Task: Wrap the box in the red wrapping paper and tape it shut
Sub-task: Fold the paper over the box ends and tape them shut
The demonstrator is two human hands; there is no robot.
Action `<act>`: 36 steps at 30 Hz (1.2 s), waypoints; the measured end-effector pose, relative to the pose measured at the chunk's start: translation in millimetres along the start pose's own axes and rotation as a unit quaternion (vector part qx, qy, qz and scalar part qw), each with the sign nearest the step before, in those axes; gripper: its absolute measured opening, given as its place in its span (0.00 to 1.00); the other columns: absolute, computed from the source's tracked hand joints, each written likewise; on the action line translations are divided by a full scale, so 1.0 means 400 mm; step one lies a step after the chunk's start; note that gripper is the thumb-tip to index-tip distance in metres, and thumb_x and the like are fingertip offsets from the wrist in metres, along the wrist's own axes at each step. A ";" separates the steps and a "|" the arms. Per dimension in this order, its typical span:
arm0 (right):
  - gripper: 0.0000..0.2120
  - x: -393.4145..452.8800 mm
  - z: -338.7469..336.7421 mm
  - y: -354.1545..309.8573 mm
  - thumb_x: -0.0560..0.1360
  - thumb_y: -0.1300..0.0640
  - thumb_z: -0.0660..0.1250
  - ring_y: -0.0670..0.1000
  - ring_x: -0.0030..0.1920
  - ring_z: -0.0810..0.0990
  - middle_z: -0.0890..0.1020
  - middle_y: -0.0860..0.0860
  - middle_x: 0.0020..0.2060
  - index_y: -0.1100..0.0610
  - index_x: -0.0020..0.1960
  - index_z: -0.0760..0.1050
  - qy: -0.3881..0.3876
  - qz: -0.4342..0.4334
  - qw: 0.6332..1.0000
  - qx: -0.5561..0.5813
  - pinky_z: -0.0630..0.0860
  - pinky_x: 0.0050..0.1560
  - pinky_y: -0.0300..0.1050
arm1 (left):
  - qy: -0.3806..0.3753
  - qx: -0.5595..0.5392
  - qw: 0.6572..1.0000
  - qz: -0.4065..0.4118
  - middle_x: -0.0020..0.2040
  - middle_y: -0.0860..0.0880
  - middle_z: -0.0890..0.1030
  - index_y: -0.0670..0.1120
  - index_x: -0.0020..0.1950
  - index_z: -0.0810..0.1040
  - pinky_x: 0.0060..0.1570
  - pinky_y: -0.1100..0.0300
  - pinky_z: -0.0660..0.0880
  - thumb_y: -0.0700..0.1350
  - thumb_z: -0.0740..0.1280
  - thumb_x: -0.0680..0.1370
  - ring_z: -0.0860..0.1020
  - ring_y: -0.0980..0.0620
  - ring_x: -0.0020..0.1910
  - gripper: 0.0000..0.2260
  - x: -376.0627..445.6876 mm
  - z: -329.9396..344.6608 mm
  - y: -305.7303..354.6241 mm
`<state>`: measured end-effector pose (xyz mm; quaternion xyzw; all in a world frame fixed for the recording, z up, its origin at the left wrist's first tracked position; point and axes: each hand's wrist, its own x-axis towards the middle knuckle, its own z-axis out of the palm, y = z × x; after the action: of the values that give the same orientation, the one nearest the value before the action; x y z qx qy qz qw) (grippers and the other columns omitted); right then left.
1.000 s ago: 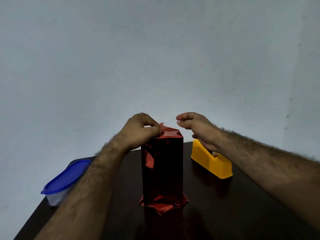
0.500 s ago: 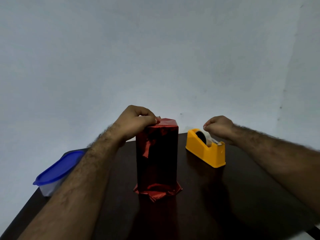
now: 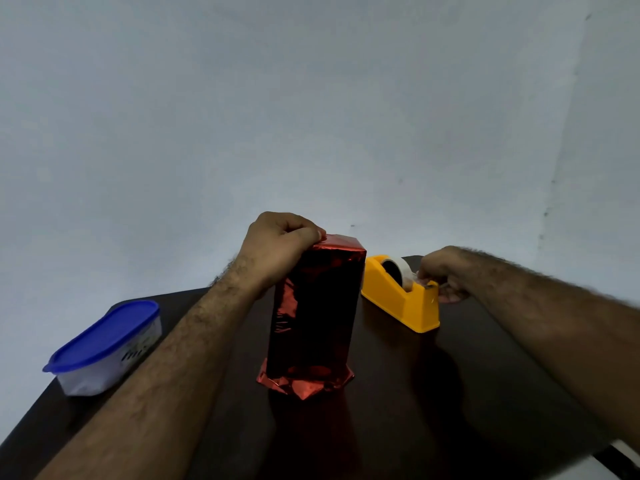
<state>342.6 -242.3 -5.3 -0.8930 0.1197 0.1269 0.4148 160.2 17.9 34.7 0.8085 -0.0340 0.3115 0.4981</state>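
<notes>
Box [image 3: 313, 313], already sheathed in shiny red wrapping paper [image 3: 304, 384], is standing upright near the middle of the dark tabletop [image 3: 433, 410], with crumpled paper flaring out around its base. Left hand [image 3: 277, 247] is gripping the folded paper at the box's top left edge, while the right hand [image 3: 441, 275] is pinching the tape end at the yellow tape dispenser [image 3: 401, 299] toward the far right edge. Blue-lidded container [image 3: 104, 344] is sitting at the left edge.
</notes>
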 end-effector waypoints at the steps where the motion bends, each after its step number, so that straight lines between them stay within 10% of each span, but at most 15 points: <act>1: 0.07 0.002 0.000 -0.002 0.80 0.58 0.69 0.53 0.45 0.80 0.79 0.55 0.48 0.57 0.57 0.80 -0.003 0.005 1.000 0.001 0.83 0.42 0.48 | 0.000 0.001 1.000 0.002 0.47 0.56 0.89 0.50 0.47 0.90 0.56 0.55 0.83 0.44 0.72 0.78 0.86 0.59 0.50 0.06 0.001 -0.002 -0.002; 11: 0.11 -0.026 -0.030 0.003 0.83 0.59 0.66 0.63 0.71 0.75 0.74 0.57 0.68 0.62 0.64 0.75 -0.057 -0.015 0.986 0.153 0.83 0.55 0.64 | -0.013 -0.012 1.000 0.000 0.48 0.55 0.89 0.50 0.47 0.90 0.58 0.49 0.83 0.45 0.72 0.77 0.86 0.55 0.52 0.06 0.012 -0.011 -0.019; 23: 0.14 0.003 0.007 0.135 0.73 0.70 0.71 0.57 0.54 0.84 0.77 0.59 0.55 0.63 0.58 0.75 -0.039 -0.074 0.930 0.357 0.85 0.33 0.48 | -0.005 -0.014 1.000 -0.003 0.48 0.55 0.89 0.51 0.47 0.90 0.60 0.47 0.82 0.45 0.71 0.77 0.86 0.54 0.52 0.07 0.017 -0.025 -0.030; 32: 0.15 0.030 0.034 0.165 0.75 0.71 0.72 0.57 0.56 0.84 0.79 0.59 0.59 0.63 0.59 0.76 -0.043 -0.061 0.912 0.404 0.86 0.40 0.48 | 0.000 -0.018 1.000 -0.005 0.47 0.54 0.89 0.51 0.46 0.90 0.58 0.49 0.83 0.45 0.72 0.77 0.86 0.54 0.51 0.06 0.020 -0.027 -0.035; 36: 0.09 0.010 0.032 0.171 0.77 0.71 0.71 0.54 0.48 0.84 0.83 0.60 0.52 0.65 0.57 0.78 -0.011 -0.041 0.962 0.269 0.85 0.46 0.50 | -0.001 -0.022 1.000 -0.004 0.47 0.54 0.89 0.50 0.47 0.90 0.58 0.50 0.82 0.46 0.72 0.75 0.86 0.55 0.51 0.07 0.017 -0.026 -0.030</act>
<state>322.7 -275.6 -63.1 -0.7516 0.1082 0.0827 0.6455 165.3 34.3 32.1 0.7978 -0.0376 0.3081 0.5168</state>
